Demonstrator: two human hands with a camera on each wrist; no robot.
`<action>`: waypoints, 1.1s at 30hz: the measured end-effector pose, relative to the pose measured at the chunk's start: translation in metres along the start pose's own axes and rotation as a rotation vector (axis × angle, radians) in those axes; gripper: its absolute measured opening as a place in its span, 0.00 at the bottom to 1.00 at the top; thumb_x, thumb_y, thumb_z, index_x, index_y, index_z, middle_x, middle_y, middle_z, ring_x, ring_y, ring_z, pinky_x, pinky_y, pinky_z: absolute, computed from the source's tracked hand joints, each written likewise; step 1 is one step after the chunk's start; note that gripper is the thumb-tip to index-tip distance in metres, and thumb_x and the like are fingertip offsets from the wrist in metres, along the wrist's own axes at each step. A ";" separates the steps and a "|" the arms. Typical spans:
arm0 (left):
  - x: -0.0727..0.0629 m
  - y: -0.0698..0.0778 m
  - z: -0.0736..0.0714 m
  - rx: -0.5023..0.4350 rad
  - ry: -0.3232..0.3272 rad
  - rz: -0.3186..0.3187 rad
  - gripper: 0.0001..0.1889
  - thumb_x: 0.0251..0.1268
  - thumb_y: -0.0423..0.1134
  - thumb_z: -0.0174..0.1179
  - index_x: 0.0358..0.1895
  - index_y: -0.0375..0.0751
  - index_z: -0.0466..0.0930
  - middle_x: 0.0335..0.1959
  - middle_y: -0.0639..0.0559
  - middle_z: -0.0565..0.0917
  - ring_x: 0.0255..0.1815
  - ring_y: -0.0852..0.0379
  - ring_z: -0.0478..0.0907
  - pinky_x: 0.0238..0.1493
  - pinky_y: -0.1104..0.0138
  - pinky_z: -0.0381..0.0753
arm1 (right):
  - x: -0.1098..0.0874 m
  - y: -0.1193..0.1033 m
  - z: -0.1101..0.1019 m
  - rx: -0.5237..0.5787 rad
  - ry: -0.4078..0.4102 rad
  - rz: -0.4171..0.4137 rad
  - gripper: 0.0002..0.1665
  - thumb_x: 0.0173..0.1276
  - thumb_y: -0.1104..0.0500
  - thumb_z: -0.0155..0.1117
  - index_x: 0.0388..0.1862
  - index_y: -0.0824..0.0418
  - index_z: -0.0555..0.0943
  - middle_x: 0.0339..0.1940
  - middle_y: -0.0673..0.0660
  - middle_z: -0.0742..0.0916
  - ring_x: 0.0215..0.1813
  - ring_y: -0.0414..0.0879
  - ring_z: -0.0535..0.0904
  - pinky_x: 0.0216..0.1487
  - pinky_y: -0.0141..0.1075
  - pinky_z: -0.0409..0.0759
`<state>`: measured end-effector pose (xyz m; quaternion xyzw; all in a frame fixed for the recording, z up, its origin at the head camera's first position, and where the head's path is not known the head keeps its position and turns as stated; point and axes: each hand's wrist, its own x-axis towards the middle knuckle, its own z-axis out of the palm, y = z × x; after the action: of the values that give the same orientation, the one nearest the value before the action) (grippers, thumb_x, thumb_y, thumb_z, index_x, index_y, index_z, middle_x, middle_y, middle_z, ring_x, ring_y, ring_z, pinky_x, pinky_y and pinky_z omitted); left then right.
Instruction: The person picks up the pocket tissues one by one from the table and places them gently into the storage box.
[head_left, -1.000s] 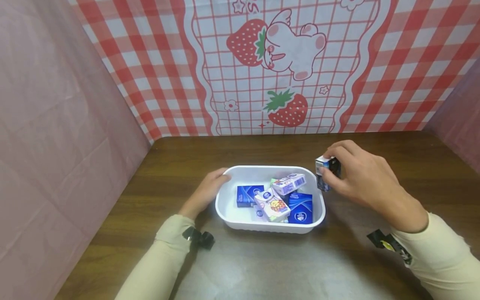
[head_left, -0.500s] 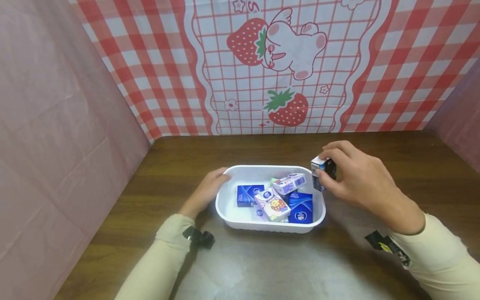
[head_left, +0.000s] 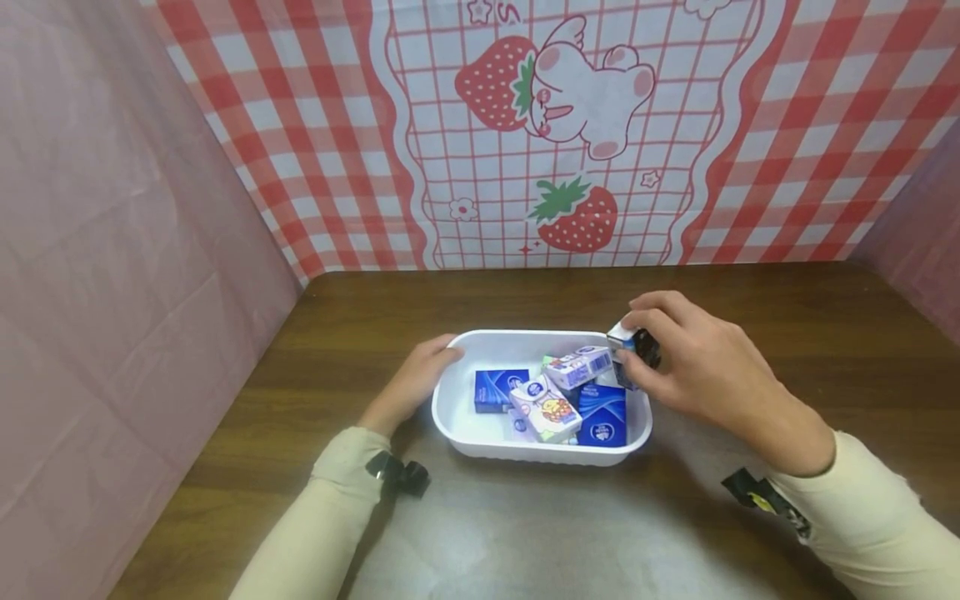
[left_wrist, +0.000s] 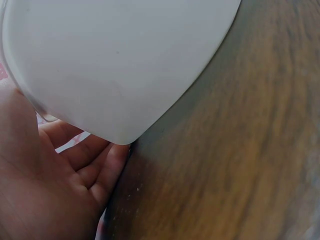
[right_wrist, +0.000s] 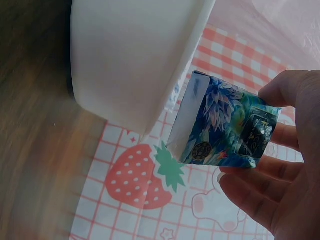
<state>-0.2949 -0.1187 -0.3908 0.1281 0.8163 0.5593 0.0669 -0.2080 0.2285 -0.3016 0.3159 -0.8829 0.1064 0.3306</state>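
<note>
A white plastic basin (head_left: 480,451) stands on the table, holding several small tissue packs. Blue packs (head_left: 602,406) lie flat on its floor. A white-and-purple pack with a cartoon print (head_left: 546,409) leans over them, and another (head_left: 579,367) is tilted behind it. My left hand (head_left: 411,382) grips the basin's left end, thumb at the rim and fingers outside the wall. Between thumb and fingers, my right hand (head_left: 697,367) pinches a dark blue floral tissue pack (right_wrist: 225,125) by one end. That pack overlaps the basin's right rim in the head view.
The brown wooden table (head_left: 360,325) runs back to a red-and-white checked cloth (head_left: 300,125) printed with strawberries. Pink sheets (head_left: 112,292) hang at both sides. Wrist cameras (head_left: 397,475) are strapped over the pale sleeves.
My right hand has moved left and slightly down with the floral tissue pack, from beside the basin to its right rim, tilting the pack a little. My left hand stays put.
</note>
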 end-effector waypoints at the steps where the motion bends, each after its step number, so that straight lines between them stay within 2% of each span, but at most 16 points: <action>1: 0.000 0.000 0.000 -0.003 0.000 0.002 0.19 0.77 0.41 0.50 0.62 0.37 0.79 0.47 0.43 0.85 0.42 0.50 0.83 0.43 0.60 0.84 | 0.000 -0.001 0.001 0.005 -0.005 -0.001 0.22 0.59 0.47 0.67 0.45 0.60 0.83 0.51 0.59 0.83 0.34 0.47 0.81 0.26 0.40 0.83; 7: -0.001 0.000 0.000 -0.007 -0.002 0.000 0.19 0.77 0.41 0.50 0.62 0.37 0.78 0.47 0.43 0.85 0.42 0.51 0.83 0.42 0.61 0.84 | 0.000 -0.006 0.003 0.028 -0.027 0.002 0.24 0.57 0.48 0.71 0.48 0.59 0.82 0.53 0.59 0.82 0.37 0.48 0.83 0.30 0.40 0.85; 14: 0.000 0.000 0.000 -0.003 -0.005 -0.009 0.19 0.77 0.42 0.50 0.63 0.39 0.78 0.47 0.44 0.85 0.42 0.50 0.84 0.42 0.60 0.84 | 0.000 -0.010 0.005 0.051 -0.004 -0.040 0.23 0.57 0.49 0.70 0.47 0.60 0.82 0.54 0.59 0.82 0.36 0.47 0.83 0.29 0.40 0.85; 18: -0.001 -0.001 0.000 -0.005 -0.004 -0.005 0.19 0.77 0.43 0.50 0.62 0.39 0.79 0.47 0.44 0.85 0.42 0.50 0.84 0.42 0.60 0.84 | 0.001 -0.013 0.005 0.085 -0.004 -0.059 0.22 0.57 0.50 0.71 0.47 0.59 0.82 0.55 0.59 0.82 0.40 0.48 0.84 0.32 0.41 0.86; 26: 0.000 -0.004 0.001 -0.016 -0.007 -0.015 0.19 0.77 0.42 0.51 0.63 0.39 0.79 0.47 0.44 0.85 0.42 0.50 0.84 0.43 0.60 0.84 | -0.001 -0.022 0.009 0.139 -0.030 -0.094 0.22 0.64 0.46 0.67 0.49 0.59 0.81 0.58 0.59 0.81 0.47 0.50 0.84 0.40 0.43 0.87; 29: 0.000 -0.003 0.001 -0.016 -0.006 -0.003 0.19 0.77 0.42 0.51 0.63 0.38 0.79 0.47 0.42 0.85 0.42 0.50 0.84 0.43 0.60 0.84 | 0.000 -0.024 0.009 0.156 -0.037 -0.116 0.22 0.64 0.48 0.69 0.50 0.59 0.81 0.59 0.59 0.80 0.49 0.49 0.83 0.42 0.42 0.86; 30: -0.002 0.002 0.000 -0.017 -0.009 -0.004 0.19 0.77 0.41 0.51 0.63 0.37 0.78 0.48 0.41 0.85 0.42 0.48 0.84 0.44 0.59 0.84 | 0.001 -0.024 0.010 0.159 -0.035 -0.124 0.22 0.63 0.48 0.70 0.51 0.59 0.81 0.59 0.59 0.80 0.49 0.49 0.83 0.42 0.42 0.86; 33: -0.002 0.004 -0.001 -0.014 -0.011 0.005 0.19 0.77 0.41 0.51 0.63 0.36 0.78 0.48 0.39 0.85 0.42 0.47 0.84 0.44 0.59 0.84 | 0.002 -0.027 0.011 0.158 -0.010 -0.154 0.22 0.69 0.44 0.64 0.50 0.60 0.81 0.58 0.60 0.80 0.49 0.50 0.83 0.42 0.43 0.86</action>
<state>-0.2925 -0.1186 -0.3873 0.1329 0.8116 0.5645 0.0709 -0.1979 0.2020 -0.3086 0.4083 -0.8467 0.1484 0.3073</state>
